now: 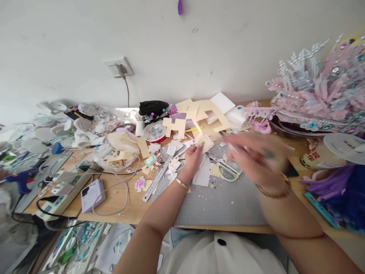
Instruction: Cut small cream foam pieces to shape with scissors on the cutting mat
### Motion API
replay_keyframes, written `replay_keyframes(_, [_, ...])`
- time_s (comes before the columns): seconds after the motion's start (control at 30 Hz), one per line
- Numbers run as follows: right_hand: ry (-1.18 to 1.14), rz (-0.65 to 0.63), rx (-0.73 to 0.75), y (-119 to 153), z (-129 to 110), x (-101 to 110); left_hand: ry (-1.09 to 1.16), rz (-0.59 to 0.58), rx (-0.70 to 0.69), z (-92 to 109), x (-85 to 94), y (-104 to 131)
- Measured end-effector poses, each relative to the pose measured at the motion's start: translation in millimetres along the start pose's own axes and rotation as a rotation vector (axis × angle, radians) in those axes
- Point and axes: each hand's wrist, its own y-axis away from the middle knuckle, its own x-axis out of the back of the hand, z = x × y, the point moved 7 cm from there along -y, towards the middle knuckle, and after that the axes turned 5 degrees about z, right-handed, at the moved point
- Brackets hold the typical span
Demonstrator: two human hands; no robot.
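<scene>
My left hand [194,156] pinches a small cream card piece [206,144] between thumb and fingers, above the grey cutting mat [216,205]. My right hand [256,154] hovers to the right of it, smeared by motion. Whether its fingers hold anything is not clear; a dark tip shows near them. Between the hands, scissors with pale handles [229,170] lie on the mat. White paper [202,173] rests below the card piece. A steel ruler [155,182] lies slantwise to the left, beside white paper scraps [173,168].
Cut cream cardboard [218,118] is heaped by the wall. A pink beaded headdress [316,95] and a lidded drink cup [313,156] stand right. At left are a power strip [64,194], a lilac power bank [93,195], loose cables and a blue glue gun [23,180].
</scene>
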Motion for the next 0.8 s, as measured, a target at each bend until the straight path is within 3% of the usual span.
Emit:
replay_keyframes(0.1, [0.317, -0.145, -0.113, -58.9, 71.0, -57.6, -0.012, 0.010, -0.055, 4.5, 0.8, -0.2])
replay_keyframes(0.17, [0.495, -0.305, -0.204, -62.8, 110.0, -81.9, -0.011, 0.023, -0.072, 4.7, 2.4, -1.5])
replay_keyframes(0.27, [0.463, -0.436, -0.353, -43.9, 146.7, -97.5, 0.019, 0.031, -0.084, 4.3, 3.7, -3.5])
replay_keyframes(0.37, [0.212, -0.444, -0.447, -30.0, 163.7, -108.5, 0.040, 0.026, -0.073, 3.3, 3.5, -4.8])
replay_keyframes(0.53, [-0.133, -0.250, -0.621, -25.7, 183.0, -115.7, 0.062, 0.008, -0.056, 1.3, 2.6, -6.1])
replay_keyframes(0.63, [-0.057, -0.238, -0.614, -26.4, 186.6, -112.8, 0.098, -0.055, 0.002, -1.1, -1.5, -5.8])
replay_keyframes(0.8, [0.156, -0.306, -0.484, -33.2, 180.5, -104.4, 0.078, -0.198, 0.116, -3.6, -10.1, -3.5])
